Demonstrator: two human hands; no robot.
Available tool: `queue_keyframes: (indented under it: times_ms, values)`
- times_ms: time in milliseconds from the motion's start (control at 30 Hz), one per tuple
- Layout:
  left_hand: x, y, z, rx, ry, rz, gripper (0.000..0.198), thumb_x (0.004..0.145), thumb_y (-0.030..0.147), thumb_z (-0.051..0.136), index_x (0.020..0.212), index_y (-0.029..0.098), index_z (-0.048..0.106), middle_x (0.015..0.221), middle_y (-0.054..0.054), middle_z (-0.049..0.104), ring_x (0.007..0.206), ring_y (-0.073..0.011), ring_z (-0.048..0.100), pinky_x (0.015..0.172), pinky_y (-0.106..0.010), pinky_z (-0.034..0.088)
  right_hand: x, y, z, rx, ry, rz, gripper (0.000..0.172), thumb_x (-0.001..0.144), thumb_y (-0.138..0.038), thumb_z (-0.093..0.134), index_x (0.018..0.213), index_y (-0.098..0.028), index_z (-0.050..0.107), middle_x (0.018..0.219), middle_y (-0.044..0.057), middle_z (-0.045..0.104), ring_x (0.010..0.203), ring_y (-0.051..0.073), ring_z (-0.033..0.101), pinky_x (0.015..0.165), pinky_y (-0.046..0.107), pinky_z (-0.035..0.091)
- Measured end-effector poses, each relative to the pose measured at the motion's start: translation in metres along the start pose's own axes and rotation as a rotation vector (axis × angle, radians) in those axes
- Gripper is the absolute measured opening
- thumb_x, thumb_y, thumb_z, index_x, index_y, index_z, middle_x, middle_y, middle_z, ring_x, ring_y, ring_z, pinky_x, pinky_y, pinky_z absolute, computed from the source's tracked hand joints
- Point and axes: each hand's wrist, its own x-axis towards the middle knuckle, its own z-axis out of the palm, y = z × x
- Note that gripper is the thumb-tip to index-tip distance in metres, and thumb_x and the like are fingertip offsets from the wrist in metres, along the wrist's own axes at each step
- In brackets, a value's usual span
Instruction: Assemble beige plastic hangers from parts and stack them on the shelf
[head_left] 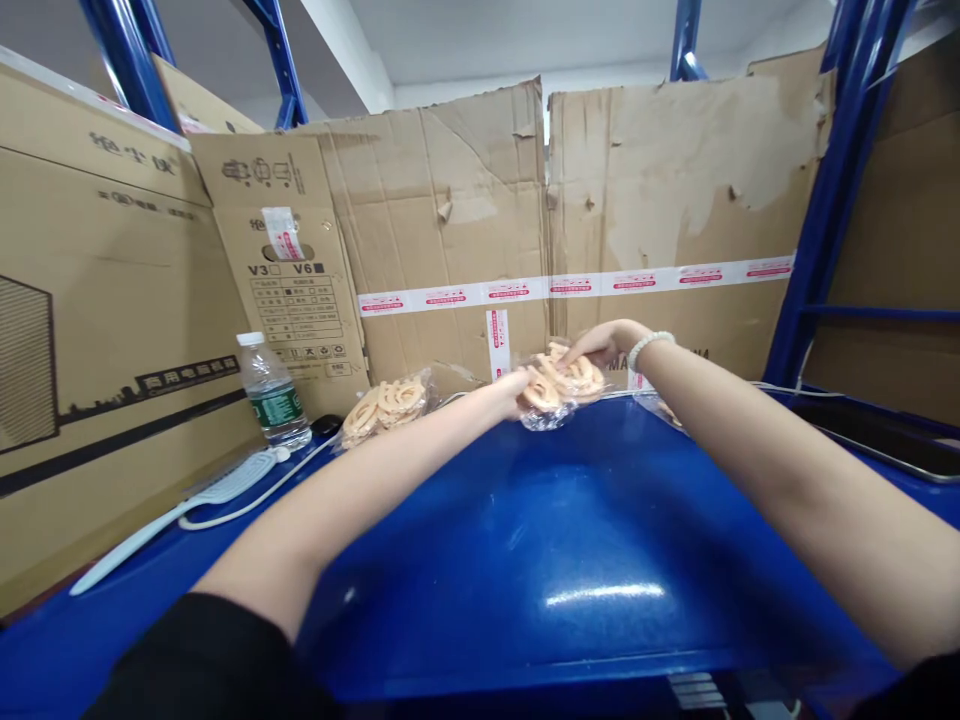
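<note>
Both my arms reach far forward over a blue shelf surface (570, 540). Between my hands is a clear plastic bag of pale orange ring-shaped pieces (559, 385), close to the cardboard at the back. My left hand (512, 390) grips the bag's left side with its fingers closed. My right hand (604, 343), with a white bead bracelet on the wrist, holds the bag's top right edge with fingers curled. A second bag of the same ring-shaped pieces (384, 405) lies on the shelf to the left, untouched.
Flattened cardboard (540, 210) with red-and-white tape lines the back. Cardboard boxes (112, 300) stand at the left. A water bottle (274, 393), a small black object and a white corded tool (225, 488) lie at the left. Blue rack posts (829, 200) rise on the right.
</note>
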Motion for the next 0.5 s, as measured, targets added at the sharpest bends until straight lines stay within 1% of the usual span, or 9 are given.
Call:
queue_keyframes:
  times_ms: [67,133,200,267,333,400,433,500]
  values:
    - [-0.024,-0.013,-0.027,0.052,0.025,0.015,0.018,0.093,0.022,0.050,0.106,0.011,0.057,0.096,-0.009,0.065,0.081,-0.0163,0.065,0.072,-0.031,0.055,0.002,-0.010,0.035,0.098,-0.123,-0.011,0.030,0.074,-0.028,0.075,0.093,-0.007,0.065,0.086,0.013,0.071,0.079,0.019,0.069,0.076,0.031,0.056]
    - [-0.046,-0.024,-0.053,0.127,0.041,-0.002,0.013,0.089,0.013,0.049,0.099,0.013,0.058,0.087,-0.008,0.067,0.078,-0.0150,0.065,0.073,-0.028,0.054,-0.003,-0.013,0.071,0.192,-0.202,-0.022,0.030,0.076,-0.029,0.074,0.095,-0.008,0.064,0.088,0.012,0.070,0.078,0.017,0.068,0.077,0.030,0.056]
    - [-0.066,-0.031,-0.075,0.235,0.017,-0.066,0.012,0.082,0.010,0.053,0.091,0.013,0.059,0.079,-0.007,0.067,0.073,-0.0167,0.066,0.072,-0.030,0.055,-0.017,-0.008,0.104,0.281,-0.225,-0.033,0.026,0.082,-0.027,0.069,0.100,-0.010,0.061,0.092,0.010,0.069,0.079,0.014,0.067,0.078,0.027,0.056]
    - [-0.082,-0.031,-0.091,0.363,-0.027,-0.143,0.011,0.074,0.010,0.057,0.083,0.013,0.060,0.071,-0.007,0.067,0.068,-0.0190,0.065,0.069,-0.033,0.055,-0.041,-0.001,0.132,0.384,-0.233,-0.050,0.021,0.090,-0.028,0.058,0.106,-0.015,0.057,0.095,0.007,0.068,0.077,0.012,0.066,0.077,0.027,0.057]
    - [-0.091,-0.027,-0.098,0.500,-0.075,-0.198,0.009,0.067,0.010,0.058,0.076,0.014,0.060,0.067,-0.007,0.066,0.066,-0.0205,0.065,0.067,-0.034,0.055,-0.074,0.008,0.151,0.619,-0.339,-0.023,0.027,0.092,-0.037,0.054,0.102,-0.013,0.057,0.092,0.008,0.066,0.072,0.014,0.066,0.072,0.031,0.058]
    - [-0.095,-0.021,-0.095,0.639,-0.120,-0.201,0.011,0.062,0.010,0.060,0.072,0.015,0.061,0.068,-0.005,0.067,0.070,-0.0209,0.065,0.069,-0.033,0.055,-0.109,0.015,0.160,0.735,-0.408,0.048,0.038,0.091,-0.048,0.050,0.096,-0.011,0.057,0.086,0.009,0.063,0.066,0.017,0.065,0.070,0.039,0.059]
    - [-0.095,-0.018,-0.092,0.707,-0.140,-0.181,0.014,0.060,0.009,0.061,0.072,0.016,0.061,0.070,-0.004,0.068,0.074,-0.0208,0.065,0.071,-0.032,0.054,-0.124,0.018,0.161,0.780,-0.391,0.065,0.039,0.089,-0.050,0.052,0.096,-0.012,0.056,0.087,0.008,0.062,0.067,0.019,0.065,0.071,0.042,0.059]
    - [-0.091,-0.013,-0.081,0.840,-0.164,-0.108,0.019,0.057,0.009,0.064,0.074,0.018,0.064,0.078,-0.002,0.069,0.083,-0.0209,0.064,0.076,-0.029,0.052,-0.150,0.026,0.158,0.809,-0.249,0.087,0.038,0.084,-0.050,0.060,0.098,-0.014,0.055,0.096,0.009,0.061,0.073,0.020,0.064,0.074,0.045,0.058]
